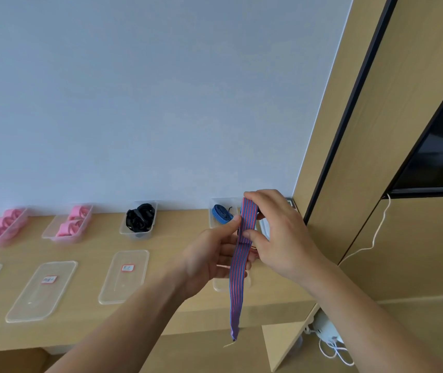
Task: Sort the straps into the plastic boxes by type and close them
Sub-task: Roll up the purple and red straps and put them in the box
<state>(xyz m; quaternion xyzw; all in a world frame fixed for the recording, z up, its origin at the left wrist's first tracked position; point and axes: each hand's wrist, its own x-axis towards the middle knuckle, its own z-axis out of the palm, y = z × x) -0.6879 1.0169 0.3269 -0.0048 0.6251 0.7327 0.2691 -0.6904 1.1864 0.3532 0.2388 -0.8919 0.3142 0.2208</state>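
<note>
Table (85, 246), lower frame, bearing open boxes (137, 235) of pink, black and blue straps, lids (123, 286) lying unfitted in front; I judge sorting nearly done, closing not begun; right of centre, left hand (209, 262) and right hand (282, 232) hold the striped strap (237, 278) above the table, fingers clamped on it.

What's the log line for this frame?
left hand: pinches striped strap | right hand: grips strap | lids: off boxes

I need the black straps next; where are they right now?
Head view, centre-left: the black straps lie in an open box against the wall, between pink straps on the left and blue straps on the right.
</note>
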